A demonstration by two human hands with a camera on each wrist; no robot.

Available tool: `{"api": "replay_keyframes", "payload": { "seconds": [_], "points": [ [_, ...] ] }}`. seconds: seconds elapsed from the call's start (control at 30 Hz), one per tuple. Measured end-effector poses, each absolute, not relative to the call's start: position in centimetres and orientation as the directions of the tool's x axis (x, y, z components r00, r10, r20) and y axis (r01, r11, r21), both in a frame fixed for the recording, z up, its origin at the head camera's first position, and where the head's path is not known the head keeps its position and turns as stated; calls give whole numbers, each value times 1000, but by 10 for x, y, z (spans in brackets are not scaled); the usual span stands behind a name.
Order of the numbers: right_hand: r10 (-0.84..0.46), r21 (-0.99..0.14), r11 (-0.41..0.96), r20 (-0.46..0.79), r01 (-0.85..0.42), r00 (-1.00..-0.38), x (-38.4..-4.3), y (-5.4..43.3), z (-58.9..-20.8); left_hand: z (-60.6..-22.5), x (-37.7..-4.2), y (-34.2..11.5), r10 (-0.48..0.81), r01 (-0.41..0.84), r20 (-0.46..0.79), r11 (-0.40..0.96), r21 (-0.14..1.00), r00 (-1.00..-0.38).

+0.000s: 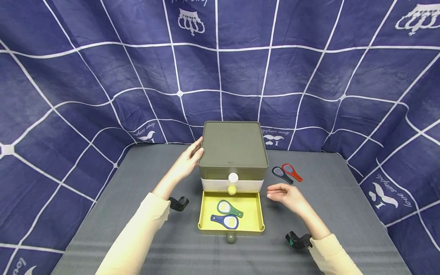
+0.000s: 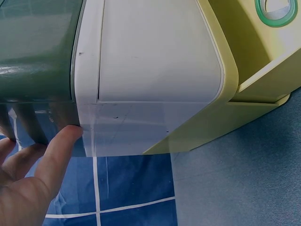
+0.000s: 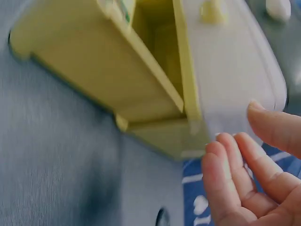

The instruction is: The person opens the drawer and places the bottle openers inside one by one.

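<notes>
A small three-tier drawer cabinet (image 1: 234, 145) stands on the table, dark green above, white in the middle and yellow below. Its yellow bottom drawer (image 1: 204, 214) is pulled out. Inside lie a green bottle opener (image 1: 235, 211) and a blue bottle opener (image 1: 217, 218). My left hand (image 1: 185, 162) rests against the cabinet's left side, fingertips on the green tier in the left wrist view. Off the cabinet's right front corner, my right hand (image 1: 287, 195) hangs with loosely bent fingers and holds nothing. The right wrist view shows its fingertips (image 3: 214, 162) close beside the white tier.
Right of the cabinet lie a black bottle opener (image 1: 282, 175) and a red bottle opener (image 1: 292, 172) on the grey table (image 1: 165, 244). Round knobs stick out of the drawer fronts, one grey knob (image 1: 231, 238) on the pulled-out drawer. A blue checked curtain (image 1: 240, 72) surrounds the table.
</notes>
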State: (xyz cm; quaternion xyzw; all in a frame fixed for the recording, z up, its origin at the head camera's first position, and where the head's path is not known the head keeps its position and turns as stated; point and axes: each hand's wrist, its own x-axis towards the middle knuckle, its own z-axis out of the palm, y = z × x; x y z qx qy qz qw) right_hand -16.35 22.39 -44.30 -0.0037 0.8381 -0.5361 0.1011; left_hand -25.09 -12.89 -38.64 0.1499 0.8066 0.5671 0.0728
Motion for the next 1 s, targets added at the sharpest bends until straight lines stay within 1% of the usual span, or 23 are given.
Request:
{"api": "replay_keyframes", "payload": {
  "seconds": [0.1, 0.23, 0.43, 0.63, 0.77, 1.0],
  "points": [
    [-45, -885, 439, -191, 153, -980, -172, 239, -447, -387, -251, -129, 325, 160, 53, 315, 936, -944],
    [31, -891, 410, -202, 196, -979, -183, 256, -455, -387, -251, -128, 327, 163, 57, 307, 938, -943],
    [131, -906, 360, -187, 223, -974, -197, 269, -464, -386, -250, -127, 330, 160, 59, 289, 944, -942],
    [237, -905, 351, -164, 242, -957, -212, 277, -475, -385, -251, -128, 327, 166, 63, 297, 940, -943],
    [307, -885, 396, -123, 244, -944, -220, 280, -483, -385, -251, -128, 328, 164, 61, 297, 941, -943],
    [391, -799, 551, -8, 241, -920, -228, 284, -496, -386, -251, -128, 321, 164, 58, 311, 936, -945]
  ]
}}
